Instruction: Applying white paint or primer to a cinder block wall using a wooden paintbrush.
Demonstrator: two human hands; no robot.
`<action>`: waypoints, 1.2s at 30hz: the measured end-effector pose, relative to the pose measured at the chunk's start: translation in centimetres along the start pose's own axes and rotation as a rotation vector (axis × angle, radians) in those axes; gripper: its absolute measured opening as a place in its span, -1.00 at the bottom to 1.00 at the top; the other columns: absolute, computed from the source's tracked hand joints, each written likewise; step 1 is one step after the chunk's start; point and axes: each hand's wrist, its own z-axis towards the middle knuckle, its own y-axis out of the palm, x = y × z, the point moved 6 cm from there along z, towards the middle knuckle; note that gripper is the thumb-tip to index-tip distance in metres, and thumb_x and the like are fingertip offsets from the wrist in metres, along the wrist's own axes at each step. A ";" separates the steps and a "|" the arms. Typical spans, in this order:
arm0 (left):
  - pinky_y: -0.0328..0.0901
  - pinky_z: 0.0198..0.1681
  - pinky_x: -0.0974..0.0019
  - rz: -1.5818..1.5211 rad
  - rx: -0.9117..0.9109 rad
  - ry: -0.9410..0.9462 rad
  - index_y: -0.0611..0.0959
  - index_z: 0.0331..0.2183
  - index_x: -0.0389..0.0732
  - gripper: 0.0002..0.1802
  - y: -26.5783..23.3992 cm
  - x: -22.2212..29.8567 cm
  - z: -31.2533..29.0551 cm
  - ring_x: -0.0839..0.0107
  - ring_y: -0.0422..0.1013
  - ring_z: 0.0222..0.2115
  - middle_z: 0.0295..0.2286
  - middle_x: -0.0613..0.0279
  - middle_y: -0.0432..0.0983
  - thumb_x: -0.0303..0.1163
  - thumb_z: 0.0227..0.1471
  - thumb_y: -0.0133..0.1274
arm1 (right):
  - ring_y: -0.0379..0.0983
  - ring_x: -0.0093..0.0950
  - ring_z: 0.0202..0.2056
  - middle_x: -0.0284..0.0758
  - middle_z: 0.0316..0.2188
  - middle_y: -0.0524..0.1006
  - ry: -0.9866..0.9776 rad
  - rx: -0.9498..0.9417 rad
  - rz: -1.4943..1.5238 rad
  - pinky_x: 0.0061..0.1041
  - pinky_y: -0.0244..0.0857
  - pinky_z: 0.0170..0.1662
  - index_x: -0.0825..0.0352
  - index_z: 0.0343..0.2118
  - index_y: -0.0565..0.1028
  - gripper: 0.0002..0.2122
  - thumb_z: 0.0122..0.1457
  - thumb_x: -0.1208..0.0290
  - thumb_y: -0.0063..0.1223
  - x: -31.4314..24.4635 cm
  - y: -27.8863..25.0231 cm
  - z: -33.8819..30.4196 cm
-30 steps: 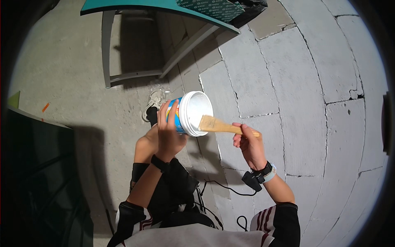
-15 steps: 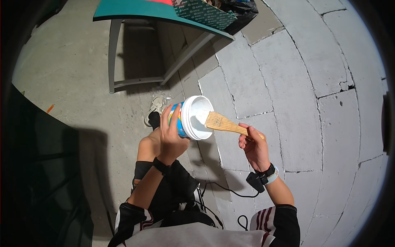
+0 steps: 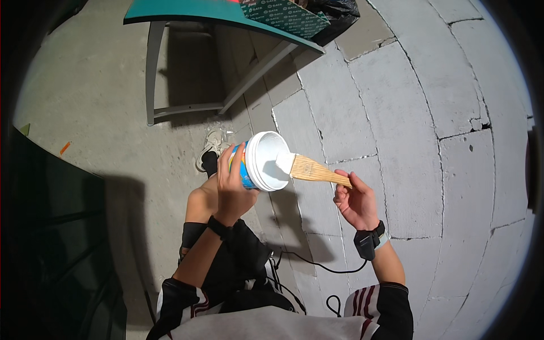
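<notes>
Your right hand [image 3: 357,204] pinched the brush [image 3: 314,169] near its handle's end, white bristles [image 3: 285,162] at the mouth of the mid-frame tub [image 3: 258,164], whose side your left hand [image 3: 233,187] clasped, the table [image 3: 187,13] standing at the frame's top.

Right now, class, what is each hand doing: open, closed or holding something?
Left hand: closed around the side of the white-rimmed bucket.
Right hand: closed on the handle end of the wooden brush.
</notes>
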 end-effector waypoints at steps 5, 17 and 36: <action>0.25 0.09 0.06 0.062 -0.053 0.031 0.31 0.12 -0.34 0.07 0.7 0.3 0.0 -0.10 0.24 0.05 0.05 -0.16 0.22 -0.49 -0.51 0.45 | 0.46 -0.55 -0.51 -0.30 -0.50 0.54 0.006 -0.018 -0.054 -0.62 0.36 -0.37 0.48 0.01 0.39 -0.61 0.36 0.22 -0.26 0.8 0.0 0.9; 0.22 0.08 0.02 -0.024 -0.026 0.034 0.34 0.12 -0.29 0.10 1.1 0.3 -0.4 -0.12 0.21 0.05 0.05 -0.13 0.20 -0.51 -0.58 0.47 | 0.47 -0.54 -0.47 -0.30 -0.49 0.53 -0.021 0.020 -0.069 -0.62 0.39 -0.30 0.49 -0.01 0.40 -0.63 0.35 0.28 -0.27 0.7 -0.8 0.2; 0.20 0.12 -0.03 -0.044 -0.177 -0.066 0.26 0.17 -0.19 0.17 0.6 -0.5 -1.2 -0.07 0.19 0.08 0.08 -0.06 0.16 -0.53 -0.56 0.47 | 0.36 -0.28 -0.40 -0.19 -0.45 0.36 -1.255 0.069 -2.154 -0.34 0.30 -0.33 0.37 -0.59 0.45 -0.93 -0.17 0.50 0.08 -5.5 1.5 12.0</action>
